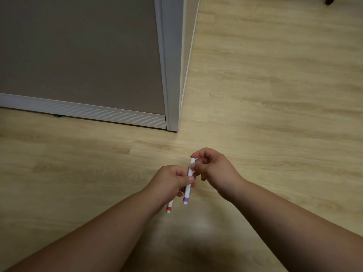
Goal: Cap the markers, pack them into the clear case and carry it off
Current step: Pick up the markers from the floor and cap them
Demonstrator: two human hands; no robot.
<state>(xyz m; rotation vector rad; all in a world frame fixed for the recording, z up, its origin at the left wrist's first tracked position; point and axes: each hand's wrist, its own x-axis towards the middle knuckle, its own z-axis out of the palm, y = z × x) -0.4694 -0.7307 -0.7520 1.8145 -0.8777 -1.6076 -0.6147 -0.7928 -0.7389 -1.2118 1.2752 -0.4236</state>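
Over the wood floor (275,95), both hands (193,173) pinch an unlabelled purple-banded marker (188,185).

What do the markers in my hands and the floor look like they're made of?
Purple-banded marker and red-banded marker: likely smooth white plastic, judging by their even, slightly glossy barrels. Floor: wood-look planks with printed grain and seams, probably laminate or vinyl, satin sheen.

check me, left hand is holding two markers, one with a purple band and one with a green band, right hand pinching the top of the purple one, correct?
Not quite. The head view shows the second marker in the left hand has a red band, not green. The right hand does pinch the top of the purple-banded marker.
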